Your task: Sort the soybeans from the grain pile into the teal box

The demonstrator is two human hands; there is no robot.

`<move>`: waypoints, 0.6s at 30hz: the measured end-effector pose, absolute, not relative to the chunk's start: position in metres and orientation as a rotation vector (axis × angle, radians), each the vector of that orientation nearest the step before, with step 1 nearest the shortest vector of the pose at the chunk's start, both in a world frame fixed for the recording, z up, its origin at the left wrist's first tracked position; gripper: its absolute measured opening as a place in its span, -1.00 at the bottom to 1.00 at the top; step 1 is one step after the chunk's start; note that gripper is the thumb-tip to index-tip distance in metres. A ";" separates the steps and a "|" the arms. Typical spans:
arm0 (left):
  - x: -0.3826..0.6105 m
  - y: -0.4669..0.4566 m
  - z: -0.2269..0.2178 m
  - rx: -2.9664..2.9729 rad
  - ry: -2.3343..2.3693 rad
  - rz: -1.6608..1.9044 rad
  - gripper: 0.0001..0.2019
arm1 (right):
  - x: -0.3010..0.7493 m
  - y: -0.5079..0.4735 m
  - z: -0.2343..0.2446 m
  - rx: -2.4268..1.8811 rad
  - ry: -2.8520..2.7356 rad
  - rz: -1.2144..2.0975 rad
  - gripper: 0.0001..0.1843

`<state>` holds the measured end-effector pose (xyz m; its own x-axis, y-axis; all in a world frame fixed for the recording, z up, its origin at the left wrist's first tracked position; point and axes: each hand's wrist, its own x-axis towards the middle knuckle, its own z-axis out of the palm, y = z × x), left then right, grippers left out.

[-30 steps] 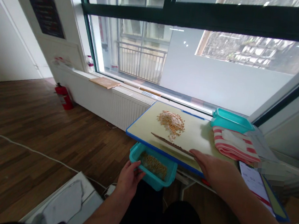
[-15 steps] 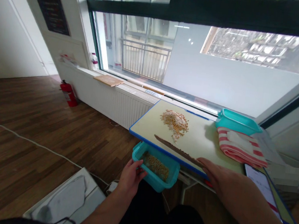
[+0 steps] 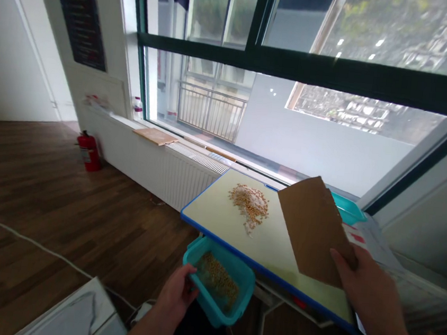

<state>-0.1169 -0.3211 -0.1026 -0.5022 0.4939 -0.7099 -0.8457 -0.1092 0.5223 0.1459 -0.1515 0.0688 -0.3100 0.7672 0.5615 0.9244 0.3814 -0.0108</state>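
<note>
My left hand [image 3: 179,291] grips the near-left rim of a teal plastic basin [image 3: 248,292], which is held just below the table's front edge. Soybeans [image 3: 217,281] lie in the basin's bottom. In my right hand [image 3: 367,281] is a flat piece of brown cardboard [image 3: 313,227], pinched by its lower right edge and raised over the right part of the table [image 3: 211,209]. A pile of soybeans mixed with white bits [image 3: 249,202] rests on the pale tabletop, left of the cardboard.
Behind the cardboard stands a second teal basin [image 3: 349,210], with a red-and-white towel [image 3: 354,234] mostly hidden. A radiator [image 3: 182,176] runs under the window. A red fire extinguisher [image 3: 88,151] stands on the floor at left; a white cable [image 3: 39,247] crosses the floor.
My right hand has lifted the cardboard from the table's front edge and turned its broad face into view. The basin stays in my left hand. The view has tilted up slightly.
</note>
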 end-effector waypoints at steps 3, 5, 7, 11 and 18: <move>-0.116 -0.315 -0.108 -0.529 1.152 1.734 -0.90 | 0.145 -0.139 0.060 -1.522 -2.118 -0.394 -0.58; -0.115 -0.312 -0.115 -0.537 1.165 1.726 -0.90 | 0.145 -0.134 0.054 -1.521 -2.127 -0.375 -0.59; -0.114 -0.309 -0.123 -0.520 1.187 1.717 -0.87 | 0.146 -0.132 0.050 -1.473 -2.165 -0.335 -0.61; -0.115 -0.306 -0.139 -0.506 1.206 1.715 -0.85 | 0.149 -0.130 0.052 -1.336 -2.275 -0.229 -0.57; -0.110 -0.300 -0.159 -0.444 1.185 1.758 -0.86 | 0.141 -0.111 0.068 -1.415 -2.308 -0.324 -0.43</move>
<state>-0.1099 -0.3004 -0.1595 -0.4957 0.4967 -0.7124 -0.8468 -0.0940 0.5236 0.1409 -0.1106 0.0684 -0.3995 0.7933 0.4595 0.8892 0.4573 -0.0164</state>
